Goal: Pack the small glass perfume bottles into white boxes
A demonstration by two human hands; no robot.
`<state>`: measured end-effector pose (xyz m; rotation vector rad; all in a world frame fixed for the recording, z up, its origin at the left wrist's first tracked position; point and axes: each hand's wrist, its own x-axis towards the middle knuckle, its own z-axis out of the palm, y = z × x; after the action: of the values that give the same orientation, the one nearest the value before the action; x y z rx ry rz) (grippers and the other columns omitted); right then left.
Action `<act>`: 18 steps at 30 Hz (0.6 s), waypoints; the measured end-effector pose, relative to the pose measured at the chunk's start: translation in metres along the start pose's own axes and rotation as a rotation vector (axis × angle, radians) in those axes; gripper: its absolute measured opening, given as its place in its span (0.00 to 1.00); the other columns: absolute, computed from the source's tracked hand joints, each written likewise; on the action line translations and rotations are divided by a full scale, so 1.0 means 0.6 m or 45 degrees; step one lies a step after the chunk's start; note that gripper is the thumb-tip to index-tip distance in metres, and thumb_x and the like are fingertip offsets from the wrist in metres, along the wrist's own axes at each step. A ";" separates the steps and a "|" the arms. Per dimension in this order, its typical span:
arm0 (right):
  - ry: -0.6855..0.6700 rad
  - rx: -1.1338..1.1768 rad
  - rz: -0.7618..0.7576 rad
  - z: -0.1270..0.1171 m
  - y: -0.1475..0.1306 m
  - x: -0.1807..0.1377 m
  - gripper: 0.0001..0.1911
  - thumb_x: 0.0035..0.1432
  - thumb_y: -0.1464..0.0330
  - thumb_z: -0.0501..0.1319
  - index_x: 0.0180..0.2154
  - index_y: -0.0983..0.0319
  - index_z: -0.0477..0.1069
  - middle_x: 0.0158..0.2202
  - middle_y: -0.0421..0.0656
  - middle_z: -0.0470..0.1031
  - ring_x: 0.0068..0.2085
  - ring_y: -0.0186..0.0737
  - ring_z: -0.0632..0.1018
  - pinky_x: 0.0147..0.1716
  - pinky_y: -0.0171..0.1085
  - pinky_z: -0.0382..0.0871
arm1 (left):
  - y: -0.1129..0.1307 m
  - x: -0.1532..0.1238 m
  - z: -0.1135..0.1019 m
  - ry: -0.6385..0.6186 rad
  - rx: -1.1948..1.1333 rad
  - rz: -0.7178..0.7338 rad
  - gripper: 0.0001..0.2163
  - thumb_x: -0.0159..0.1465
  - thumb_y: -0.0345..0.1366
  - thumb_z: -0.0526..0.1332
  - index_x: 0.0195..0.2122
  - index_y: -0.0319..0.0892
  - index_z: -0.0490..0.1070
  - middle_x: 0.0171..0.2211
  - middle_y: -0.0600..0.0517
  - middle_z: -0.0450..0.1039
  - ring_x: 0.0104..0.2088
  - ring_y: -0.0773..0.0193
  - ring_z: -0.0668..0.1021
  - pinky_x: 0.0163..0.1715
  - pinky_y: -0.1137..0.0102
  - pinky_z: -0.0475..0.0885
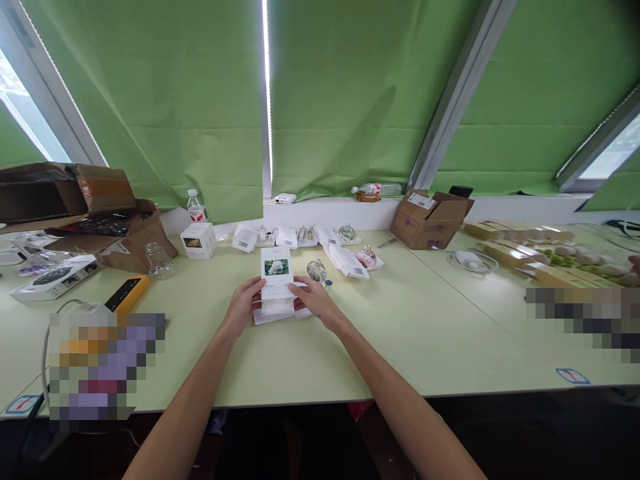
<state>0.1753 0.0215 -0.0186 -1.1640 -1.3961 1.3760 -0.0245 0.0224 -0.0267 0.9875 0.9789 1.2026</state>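
Observation:
Between my two hands is a white carton [276, 269] with a picture of white flowers on its front. My left hand [243, 303] grips its left edge, and my right hand [316, 301] pinches the right edge with the thumb over the front. Just below the carton lies a white folded piece [277, 308], partly covered by the fingers; whether it is joined to the carton I cannot tell. Beyond my right hand stands a round glass bottle [316, 269], with a small dark-capped item [329, 285] beside it.
Several white cartons [246, 238] and glass bottles [347, 232] line the back of the table. A cardboard box [430, 220] stands at back right, a crumpled open box [120, 240] at left. A white box [198, 241] and glass jar [160, 260] stand left; yellow trays [575, 277] lie far right.

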 end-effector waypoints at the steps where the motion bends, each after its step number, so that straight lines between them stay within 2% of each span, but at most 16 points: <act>1: -0.012 0.016 -0.023 0.000 -0.001 -0.001 0.31 0.56 0.56 0.64 0.57 0.61 0.63 0.38 0.46 0.77 0.30 0.35 0.77 0.31 0.36 0.77 | 0.000 0.000 0.001 0.024 -0.011 -0.001 0.27 0.53 0.48 0.67 0.52 0.43 0.69 0.43 0.45 0.77 0.37 0.58 0.79 0.31 0.70 0.70; 5: -0.075 0.058 -0.126 -0.004 -0.009 -0.007 0.38 0.55 0.61 0.65 0.64 0.51 0.53 0.43 0.44 0.76 0.32 0.34 0.77 0.35 0.38 0.77 | 0.006 -0.006 0.005 0.132 -0.035 0.027 0.33 0.54 0.47 0.67 0.60 0.47 0.60 0.42 0.46 0.77 0.34 0.61 0.79 0.30 0.71 0.70; 9: -0.136 0.042 -0.178 -0.007 -0.013 -0.009 0.32 0.55 0.62 0.64 0.61 0.49 0.60 0.46 0.44 0.74 0.35 0.34 0.77 0.37 0.38 0.77 | 0.011 -0.013 0.008 0.097 0.004 0.094 0.38 0.54 0.47 0.68 0.64 0.54 0.54 0.39 0.50 0.78 0.29 0.65 0.78 0.28 0.72 0.69; 13: -0.157 0.040 -0.190 -0.007 -0.013 -0.009 0.26 0.56 0.61 0.63 0.57 0.52 0.66 0.46 0.44 0.73 0.35 0.34 0.76 0.37 0.38 0.76 | 0.012 -0.016 0.007 0.059 0.056 0.161 0.36 0.54 0.48 0.67 0.63 0.53 0.57 0.40 0.49 0.77 0.28 0.66 0.77 0.27 0.73 0.68; 18: -0.162 0.085 -0.172 -0.008 -0.016 -0.011 0.26 0.55 0.61 0.64 0.56 0.53 0.67 0.43 0.44 0.74 0.34 0.34 0.76 0.37 0.39 0.76 | 0.011 -0.018 0.007 0.036 0.124 0.171 0.33 0.55 0.51 0.66 0.61 0.50 0.62 0.42 0.47 0.76 0.28 0.67 0.76 0.26 0.73 0.68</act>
<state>0.1811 0.0165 -0.0087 -0.9360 -1.4783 1.4093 -0.0236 0.0122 -0.0186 1.1307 1.0141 1.2921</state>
